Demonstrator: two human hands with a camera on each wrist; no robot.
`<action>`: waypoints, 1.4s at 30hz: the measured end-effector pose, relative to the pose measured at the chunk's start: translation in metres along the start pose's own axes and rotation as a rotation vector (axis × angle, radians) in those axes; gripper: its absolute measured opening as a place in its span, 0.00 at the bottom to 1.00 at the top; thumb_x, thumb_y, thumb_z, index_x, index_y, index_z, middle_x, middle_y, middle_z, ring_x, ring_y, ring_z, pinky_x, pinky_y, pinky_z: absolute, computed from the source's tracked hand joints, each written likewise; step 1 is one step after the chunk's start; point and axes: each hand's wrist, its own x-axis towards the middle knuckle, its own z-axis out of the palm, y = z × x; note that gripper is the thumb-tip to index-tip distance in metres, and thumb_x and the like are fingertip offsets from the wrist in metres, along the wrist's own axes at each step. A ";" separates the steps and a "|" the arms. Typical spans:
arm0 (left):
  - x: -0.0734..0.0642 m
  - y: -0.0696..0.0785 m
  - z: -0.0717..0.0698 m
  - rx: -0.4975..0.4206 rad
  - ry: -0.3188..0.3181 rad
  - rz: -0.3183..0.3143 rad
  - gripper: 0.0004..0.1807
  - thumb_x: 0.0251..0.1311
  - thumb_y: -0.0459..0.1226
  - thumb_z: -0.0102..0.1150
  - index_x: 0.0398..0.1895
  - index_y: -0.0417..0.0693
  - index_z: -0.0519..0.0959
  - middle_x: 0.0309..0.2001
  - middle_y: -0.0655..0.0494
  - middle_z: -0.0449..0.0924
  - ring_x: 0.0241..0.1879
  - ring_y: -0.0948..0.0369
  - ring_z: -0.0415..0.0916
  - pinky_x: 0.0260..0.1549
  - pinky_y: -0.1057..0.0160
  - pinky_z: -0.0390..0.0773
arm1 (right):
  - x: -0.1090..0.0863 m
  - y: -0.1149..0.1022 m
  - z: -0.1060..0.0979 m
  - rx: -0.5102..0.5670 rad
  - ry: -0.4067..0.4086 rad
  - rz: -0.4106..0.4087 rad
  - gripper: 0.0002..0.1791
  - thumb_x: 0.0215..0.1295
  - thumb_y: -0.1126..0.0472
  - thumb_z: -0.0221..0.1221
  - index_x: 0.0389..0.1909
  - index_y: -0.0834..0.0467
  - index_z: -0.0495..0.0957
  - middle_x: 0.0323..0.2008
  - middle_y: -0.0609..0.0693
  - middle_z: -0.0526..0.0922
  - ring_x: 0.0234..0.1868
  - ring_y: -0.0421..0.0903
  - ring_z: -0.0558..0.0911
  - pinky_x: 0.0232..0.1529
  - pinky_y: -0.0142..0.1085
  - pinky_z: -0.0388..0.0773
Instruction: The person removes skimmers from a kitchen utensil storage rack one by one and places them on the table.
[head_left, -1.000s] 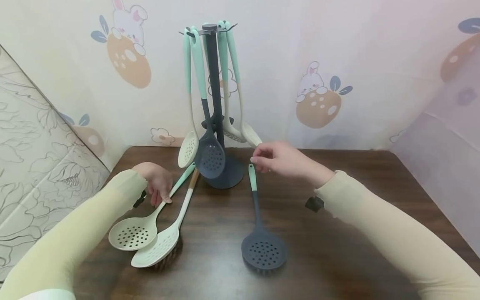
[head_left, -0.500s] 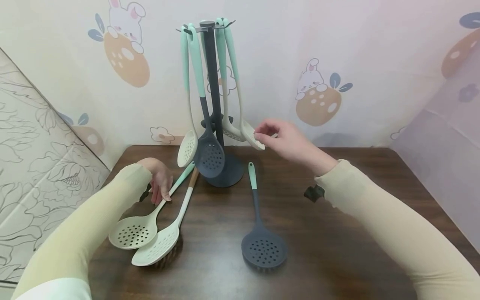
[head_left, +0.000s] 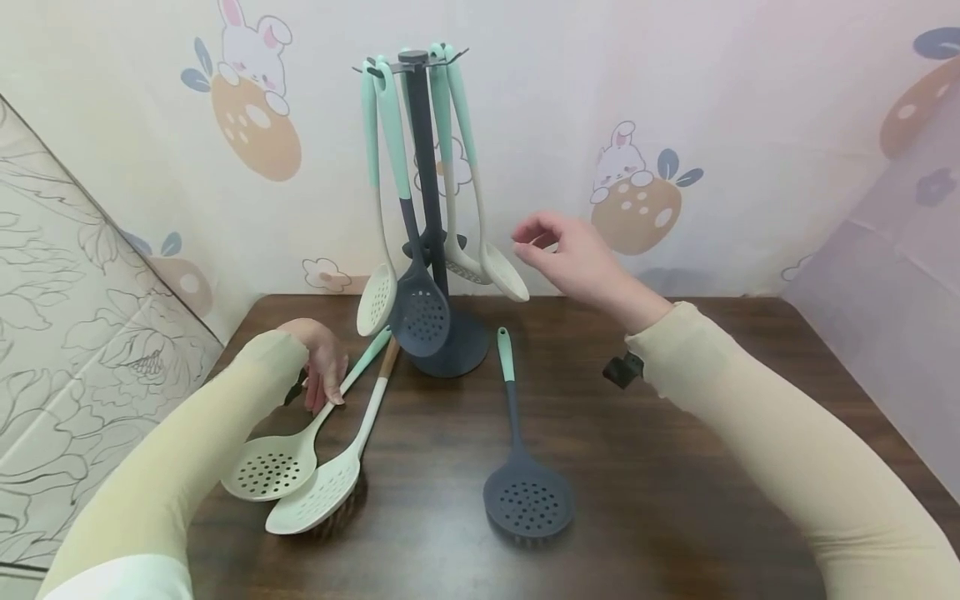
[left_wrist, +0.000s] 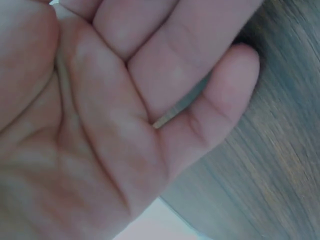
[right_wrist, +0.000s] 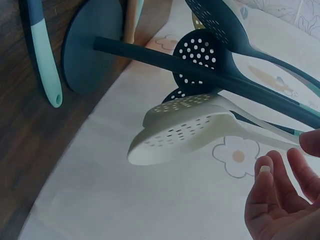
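My right hand (head_left: 566, 254) is raised just right of a hanging white perforated ladle (head_left: 505, 272), its fingers loosely bent and nothing between them. In the right wrist view, the ladle's neck runs toward the thumb, with the fingers (right_wrist: 272, 187) spread apart below it. My left hand (head_left: 322, 367) rests low on the table, thumb tip at the neck of a white skimmer (head_left: 268, 468) with a mint handle. Its palm (left_wrist: 100, 125) shows bare in the left wrist view. That skimmer's head overlaps a white slotted turner (head_left: 318, 496) with a wood-coloured handle end.
A dark utensil stand (head_left: 427, 167) rises at the back of the brown table (head_left: 675, 500). Several mint-handled utensils hang from it, including a dark perforated spoon (head_left: 422, 312) in front. A dark skimmer (head_left: 528, 500) lies right of centre. Behind hangs a printed cloth (head_left: 712, 83).
My right hand has risen from beside the dark skimmer's handle end, past the hanging ladle's bowl, to a little above and right of it. The left hand has stayed at the white skimmer.
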 end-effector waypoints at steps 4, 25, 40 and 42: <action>0.001 -0.001 0.001 -0.036 0.022 0.008 0.19 0.59 0.51 0.69 0.36 0.43 0.87 0.36 0.48 0.88 0.41 0.57 0.86 0.44 0.60 0.76 | 0.005 -0.002 -0.001 -0.016 -0.010 0.012 0.16 0.71 0.53 0.57 0.54 0.57 0.78 0.49 0.51 0.82 0.53 0.49 0.78 0.51 0.47 0.72; 0.004 0.001 -0.002 -0.120 0.094 0.036 0.17 0.56 0.47 0.73 0.34 0.41 0.87 0.34 0.45 0.88 0.39 0.55 0.86 0.38 0.63 0.77 | 0.023 -0.016 -0.009 -0.070 -0.007 0.054 0.27 0.72 0.51 0.56 0.67 0.58 0.69 0.62 0.52 0.75 0.62 0.50 0.74 0.57 0.48 0.73; 0.004 0.002 -0.002 -0.106 0.084 0.028 0.17 0.56 0.47 0.73 0.35 0.41 0.88 0.34 0.45 0.87 0.39 0.54 0.87 0.43 0.61 0.79 | 0.031 -0.027 -0.002 -0.032 -0.021 0.081 0.31 0.73 0.50 0.55 0.73 0.55 0.63 0.68 0.51 0.70 0.67 0.48 0.71 0.61 0.46 0.71; 0.003 0.002 -0.001 -0.105 0.088 0.028 0.16 0.56 0.46 0.73 0.35 0.41 0.88 0.34 0.45 0.87 0.39 0.54 0.87 0.44 0.60 0.79 | 0.032 -0.028 -0.001 -0.028 -0.022 0.087 0.31 0.72 0.50 0.55 0.73 0.55 0.63 0.69 0.51 0.70 0.67 0.48 0.71 0.61 0.46 0.71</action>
